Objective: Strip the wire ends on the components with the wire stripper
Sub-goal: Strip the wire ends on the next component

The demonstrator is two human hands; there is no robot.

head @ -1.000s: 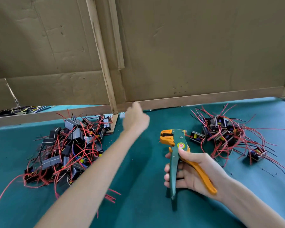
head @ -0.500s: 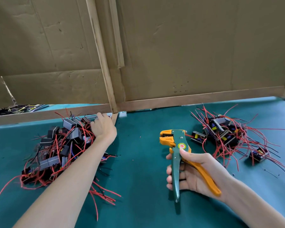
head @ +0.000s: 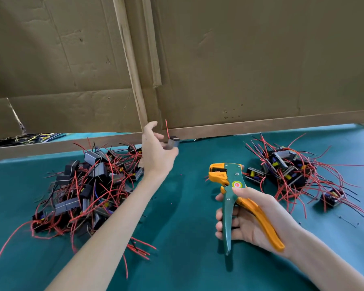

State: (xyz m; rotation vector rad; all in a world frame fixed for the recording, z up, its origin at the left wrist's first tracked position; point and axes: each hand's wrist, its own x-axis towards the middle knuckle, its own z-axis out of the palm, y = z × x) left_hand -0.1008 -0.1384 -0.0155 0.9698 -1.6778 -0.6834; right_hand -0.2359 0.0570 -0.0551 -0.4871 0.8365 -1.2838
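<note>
Left fingers [head: 158, 137] pinch a small grey component [head: 173, 142]. One digit sticks up clear of it, and the grip detail is blurred. A red wire [head: 166, 128] stands up from the component. The left hand [head: 156, 156] is raised off the counter [head: 183, 211] near its back edge, just right of the left pile. The palm is turned right, the wrist is bent a little and the forearm runs in long from the near-left corner.

Right fingers [head: 219, 215] curl round the green handle of the wire stripper [head: 233, 172], with the thumb laid on top by the round sticker. The orange handle lies across the palm and the handles are spread apart. The right hand [head: 256, 217] holds the tool above the counter, centre-right, head pointing to the back edge. The forearm enters from the near-right corner.

The left pile of components [head: 88, 185], with tangled red and black wires, sits on the counter's left half. The right pile of components [head: 288, 169] sits near the back-right and is smaller. Cut red wire bits [head: 140, 248] lie near the front edge under the left forearm. A cardboard wall [head: 250, 59] stands along the back edge.
</note>
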